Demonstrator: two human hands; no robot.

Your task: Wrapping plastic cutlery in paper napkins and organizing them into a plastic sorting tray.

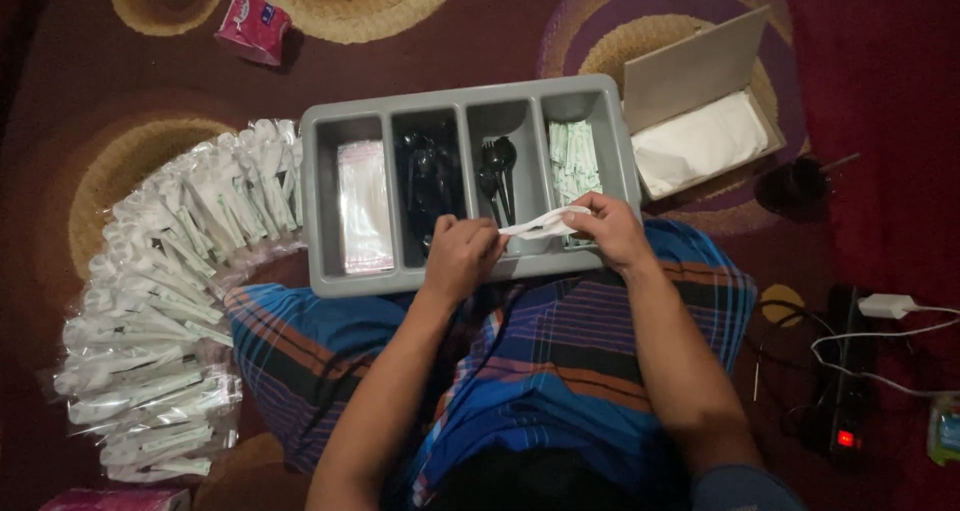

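Left hand (460,256) and right hand (610,229) pinch opposite ends of a white napkin (540,224) over the grey four-slot tray (320,201) on the lap. Clear bags sit in the leftmost slot. Sealed cutlery packs (170,311) fan left; open cardboard box (700,111) right; pink packet (252,26) top left.

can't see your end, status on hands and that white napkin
Left hand and right hand both pinch white napkin. Held over grey tray. Nothing in the way.

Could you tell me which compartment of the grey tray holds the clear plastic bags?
The far-left compartment of the grey tray; the others hold black cutlery or small wrapped packets.
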